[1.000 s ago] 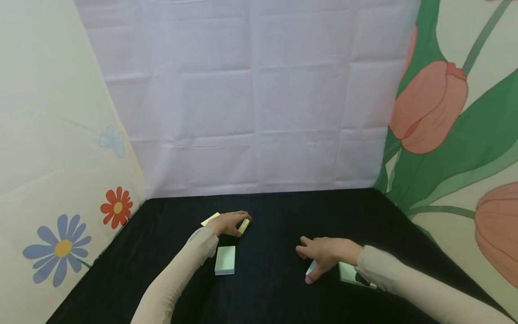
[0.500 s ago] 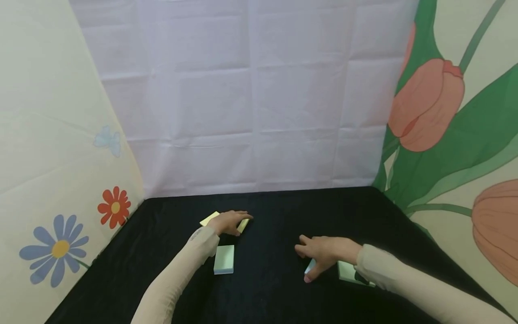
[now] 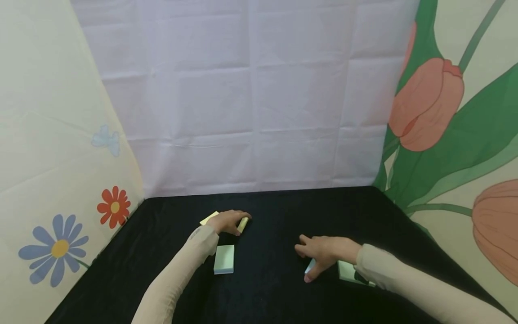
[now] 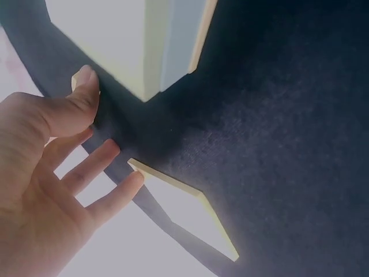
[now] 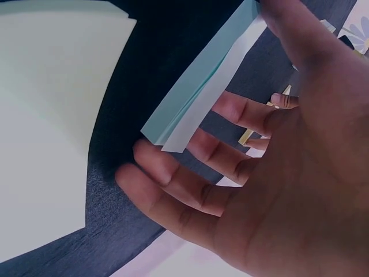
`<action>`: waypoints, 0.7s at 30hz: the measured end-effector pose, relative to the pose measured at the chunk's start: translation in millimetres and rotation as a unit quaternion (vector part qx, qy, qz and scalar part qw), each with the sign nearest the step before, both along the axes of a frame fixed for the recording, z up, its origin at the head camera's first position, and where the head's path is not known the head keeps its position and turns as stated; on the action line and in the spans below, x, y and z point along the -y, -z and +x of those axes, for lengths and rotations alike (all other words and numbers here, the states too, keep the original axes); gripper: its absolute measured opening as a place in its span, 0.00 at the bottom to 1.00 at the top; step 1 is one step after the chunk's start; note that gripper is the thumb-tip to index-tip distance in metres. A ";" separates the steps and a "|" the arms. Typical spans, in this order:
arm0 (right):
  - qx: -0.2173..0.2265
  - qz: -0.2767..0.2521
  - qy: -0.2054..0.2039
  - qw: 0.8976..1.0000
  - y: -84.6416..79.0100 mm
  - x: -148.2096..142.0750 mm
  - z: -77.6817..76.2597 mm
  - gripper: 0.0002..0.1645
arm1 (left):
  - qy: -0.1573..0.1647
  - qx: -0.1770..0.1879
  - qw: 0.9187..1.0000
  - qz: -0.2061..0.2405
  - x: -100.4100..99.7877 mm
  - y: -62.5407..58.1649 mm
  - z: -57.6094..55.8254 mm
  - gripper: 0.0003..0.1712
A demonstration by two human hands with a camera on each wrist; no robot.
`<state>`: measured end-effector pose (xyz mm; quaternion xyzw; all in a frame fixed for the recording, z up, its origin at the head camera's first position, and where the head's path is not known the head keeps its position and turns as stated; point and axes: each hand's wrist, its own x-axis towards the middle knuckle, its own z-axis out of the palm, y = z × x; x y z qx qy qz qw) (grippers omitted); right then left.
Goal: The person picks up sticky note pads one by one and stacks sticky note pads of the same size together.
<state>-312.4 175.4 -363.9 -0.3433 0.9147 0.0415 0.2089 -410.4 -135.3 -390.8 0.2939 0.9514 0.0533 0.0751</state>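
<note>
Black worktop (image 3: 269,288) stretches before a creased white sheet (image 3: 299,99) and floral panels (image 3: 429,108) as our left grip (image 3: 226,221) pinches a yellow pad (image 3: 243,224), our right grip (image 3: 327,250) a blue pad (image 5: 199,72).

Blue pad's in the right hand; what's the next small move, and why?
I'd probably tighten the right hand around the blue pad: in the right wrist view, its long side seems slightly parted, so it might fan out if moved loosely.
</note>
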 end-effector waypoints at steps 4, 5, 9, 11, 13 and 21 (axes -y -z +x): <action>0.000 -0.004 -0.003 1.000 0.0 0.3 -0.1 0.30 | -0.001 0.015 0.999 0.035 3.4 -0.4 -1.9 0.34; 0.000 -0.004 -0.003 1.000 0.0 0.3 -0.2 0.30 | -0.002 0.020 0.999 0.039 4.4 -0.2 -2.2 0.34; -0.003 -0.007 -0.005 1.000 -0.3 0.5 -0.3 0.30 | -0.022 0.033 0.998 0.054 6.5 -0.5 -1.7 0.31; -0.004 -0.007 -0.003 1.000 -1.2 1.6 -0.1 0.29 | -0.033 0.031 0.997 0.055 6.9 -1.4 -1.5 0.30; -0.003 -0.007 0.000 1.000 -1.8 2.4 0.6 0.29 | -0.035 0.021 0.998 0.053 6.0 -1.6 -2.3 0.29; 0.011 -0.025 -0.012 1.000 1.8 -0.3 -4.7 0.31 | -0.020 -0.001 1.000 0.009 1.4 -4.3 -4.1 0.25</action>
